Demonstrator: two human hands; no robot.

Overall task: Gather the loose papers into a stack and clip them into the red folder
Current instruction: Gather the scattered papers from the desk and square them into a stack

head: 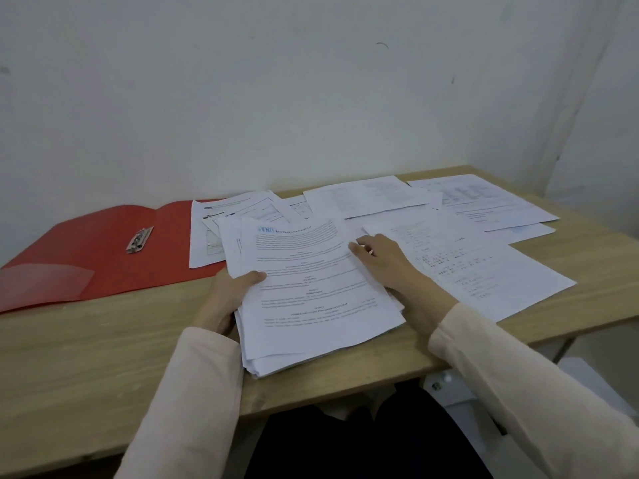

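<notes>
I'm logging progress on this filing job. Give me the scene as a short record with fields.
stack: partly gathered stack of papers at the near table edge
left hand: left hand grips the stack's left edge
right hand: right hand rests on the stack's right side
loose sheets: loose sheets lie spread toward the wall
folder: red folder lies open at left, metal clip bare
surface: wooden table

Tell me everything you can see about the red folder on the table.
The red folder lies open and flat at the table's left, near the wall. It looks like thin glossy plastic or card. A small metal clip sits on its inside, and a clear pocket covers its near left corner. Loose papers overlap its right edge. Neither hand touches it.
</notes>
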